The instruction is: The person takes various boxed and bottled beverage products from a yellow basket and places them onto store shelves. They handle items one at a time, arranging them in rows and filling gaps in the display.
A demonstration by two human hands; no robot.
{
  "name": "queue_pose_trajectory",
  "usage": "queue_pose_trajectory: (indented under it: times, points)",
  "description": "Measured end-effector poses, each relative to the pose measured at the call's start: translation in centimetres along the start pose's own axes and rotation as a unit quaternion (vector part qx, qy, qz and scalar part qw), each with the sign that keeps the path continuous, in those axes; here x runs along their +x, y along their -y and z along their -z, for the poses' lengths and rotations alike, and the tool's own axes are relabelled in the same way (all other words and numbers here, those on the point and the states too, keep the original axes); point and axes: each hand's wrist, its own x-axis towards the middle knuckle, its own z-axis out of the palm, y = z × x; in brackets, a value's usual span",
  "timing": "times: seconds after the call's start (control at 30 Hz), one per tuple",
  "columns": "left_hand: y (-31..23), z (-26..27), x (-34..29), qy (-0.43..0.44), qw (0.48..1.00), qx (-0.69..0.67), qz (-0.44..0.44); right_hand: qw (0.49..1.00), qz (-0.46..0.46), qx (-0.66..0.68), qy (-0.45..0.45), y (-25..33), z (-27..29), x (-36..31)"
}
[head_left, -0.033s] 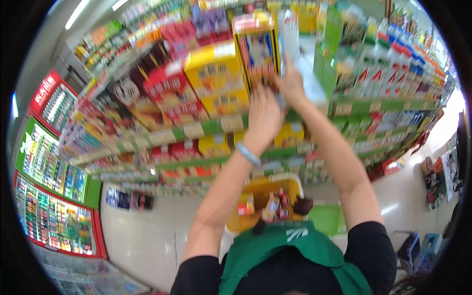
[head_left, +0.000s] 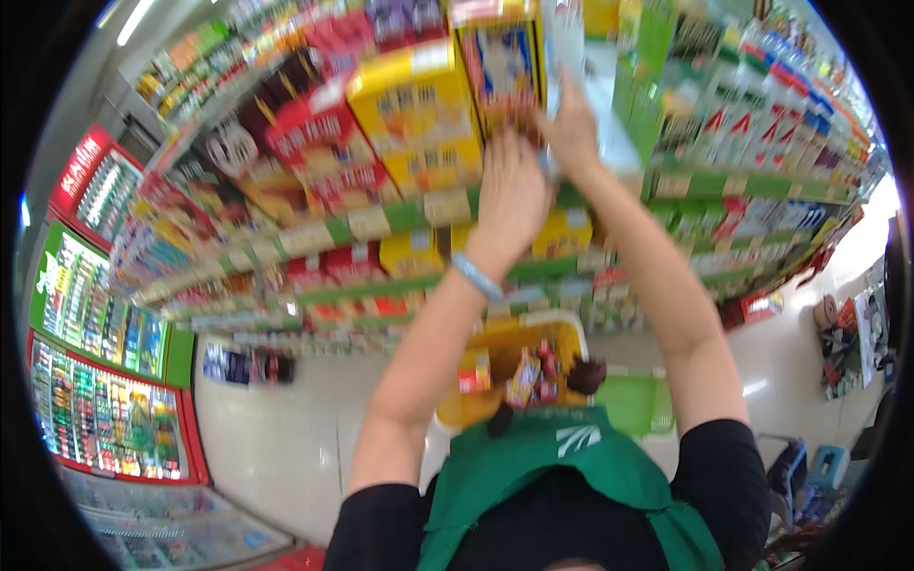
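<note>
A tall yellow, blue and red box stands on the top shelf. The fingers of my left hand lie stretched out against its lower front, and a pale bangle circles that wrist. Along the right side of the box my right hand is raised, fingers extended; motion blur hides whether they touch it. Neither hand is closed around anything. Yellow cartons, two high, sit directly left of the tall box, with red cartons beyond them. A whitish upright package is behind my right fingertips.
A green shelf edge with price tags runs below the boxes. White bottles stand on the right. On the floor before me are a yellow basket holding several small packages and a green crate. Drink coolers line the left.
The shelves and both hands sit slightly higher in the picture. My hands stay at the tall box, with my right fingers still stretched along its side.
</note>
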Motion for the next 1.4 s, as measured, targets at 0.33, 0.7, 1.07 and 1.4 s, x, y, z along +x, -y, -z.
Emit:
queue_pose_trajectory:
  times: [0.33,0.7,1.07,1.4]
  points:
    - [2.2,-1.4,-24.3,0.186,0.970,-0.133,0.080,0.926,0.061,0.200,0.315,6.7,4.4,-26.2]
    - [7.1,-13.9,-46.6,0.464,0.841,-0.012,0.279,0.704,-0.050,-0.058,0.707,3.5,-3.0,-52.9]
    - [9.9,-16.9,-48.8,0.423,0.882,-0.040,0.204,0.734,-0.069,-0.036,0.675,2.4,-4.9,-56.1]
    - [5.2,-0.3,-31.1,0.266,0.913,-0.257,0.173,0.805,-0.189,0.179,0.533,6.0,7.0,-35.4]
